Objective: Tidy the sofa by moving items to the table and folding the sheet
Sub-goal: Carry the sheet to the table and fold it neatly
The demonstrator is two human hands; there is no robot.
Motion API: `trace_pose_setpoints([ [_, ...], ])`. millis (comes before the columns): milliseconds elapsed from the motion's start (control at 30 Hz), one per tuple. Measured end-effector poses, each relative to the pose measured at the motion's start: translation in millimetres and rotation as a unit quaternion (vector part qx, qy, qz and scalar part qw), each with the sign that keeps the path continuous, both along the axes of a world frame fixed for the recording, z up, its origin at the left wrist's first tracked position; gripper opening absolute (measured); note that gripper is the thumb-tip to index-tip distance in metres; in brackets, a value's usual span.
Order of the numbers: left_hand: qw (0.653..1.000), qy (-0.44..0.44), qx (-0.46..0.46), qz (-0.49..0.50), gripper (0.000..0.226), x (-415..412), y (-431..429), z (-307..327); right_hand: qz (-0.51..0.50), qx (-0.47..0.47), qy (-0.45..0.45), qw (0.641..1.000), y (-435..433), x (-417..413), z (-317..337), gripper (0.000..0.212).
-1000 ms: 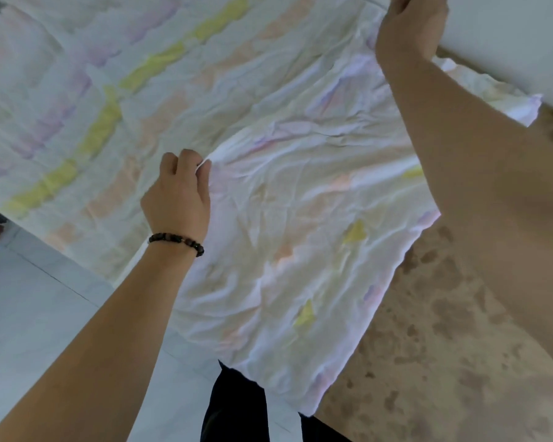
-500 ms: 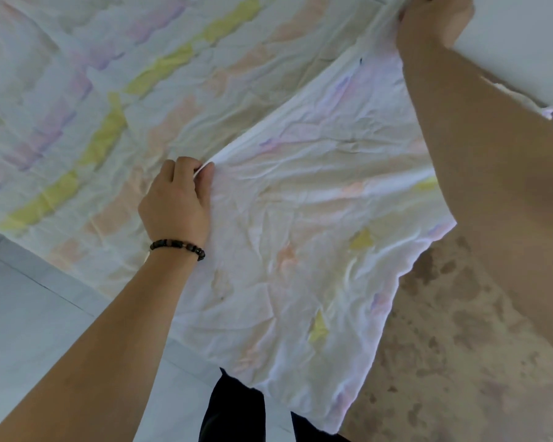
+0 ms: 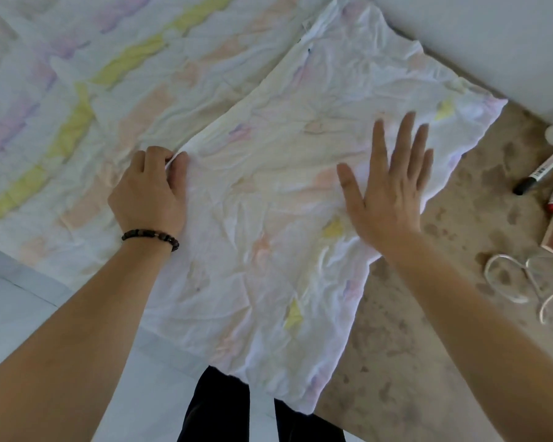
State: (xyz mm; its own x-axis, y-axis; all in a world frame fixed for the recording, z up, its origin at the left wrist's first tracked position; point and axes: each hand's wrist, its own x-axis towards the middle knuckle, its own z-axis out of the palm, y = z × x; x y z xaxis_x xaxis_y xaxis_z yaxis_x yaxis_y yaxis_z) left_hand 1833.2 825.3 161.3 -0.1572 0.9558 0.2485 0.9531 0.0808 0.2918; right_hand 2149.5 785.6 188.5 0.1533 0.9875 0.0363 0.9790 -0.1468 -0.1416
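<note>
The sheet (image 3: 268,202) lies spread over a mottled brown surface (image 3: 428,346), with 1 layer already doubled over: the folded flap occupies the centre and right of the view, and a single striped layer extends away to the upper left. The left hand (image 3: 150,196) is closed on the flap's free edge, pinching the cloth between thumb and curled fingers. The right hand (image 3: 393,193) holds nothing; it is open, fingers spread wide, palm down on or just over the flap near its right border. The flap's long axis runs from the near bottom edge, beside the person's legs, to the far upper right corner. The folded edge runs diagonally from the left hand's pinch toward that far corner. The next fold probably depends on this: the left hand already has the edge, so the right hand, nearer the opposite border, must take a matching grip. Markers (image 3: 543,169) and a white cord (image 3: 517,282) lie well clear, right.
</note>
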Motion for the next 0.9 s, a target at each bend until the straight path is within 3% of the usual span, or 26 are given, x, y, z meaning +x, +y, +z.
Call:
trace_pose_setpoints([
  [167, 0.998, 0.023, -0.048, -0.017, 0.046, 2, -2, 9, -0.013, -0.129, -0.008, 0.992, -38, 20, -16, 0.081],
  [267, 0.996, 0.072, -0.058, -0.003, 0.057, 6, -16, 26, -0.013, -0.094, -0.022, 0.995, -51, 23, -7, 0.08],
  [333, 0.997, 0.075, 0.019, 0.005, 0.051, 25, -51, 35, 0.007, -0.031, -0.001, 0.999, -74, 9, 0, 0.076],
  [400, 0.997, 0.052, 0.041, -0.042, 0.044, 57, -109, 35, 0.051, -0.034, 0.029, 0.998, -108, -13, -1, 0.075],
  [533, 0.967, 0.1, -0.207, -0.113, 0.072, 83, -217, 12, 0.084, -0.102, 0.005, 0.991, -150, -26, -20, 0.078],
  [733, 0.948, 0.074, -0.254, -0.175, 0.067, 38, -222, 15, 0.029, -0.071, 0.048, 0.996, -158, -37, -24, 0.074],
  [800, 0.966, 0.02, -0.231, -0.116, 0.062, 18, -220, 21, -0.022, -0.056, 0.083, 0.995, -174, -50, -21, 0.071],
  [900, 0.98, -0.109, -0.159, 0.056, 0.059, -19, -219, 23, -0.111, -0.038, 0.132, 0.984, -214, -83, -19, 0.076],
])
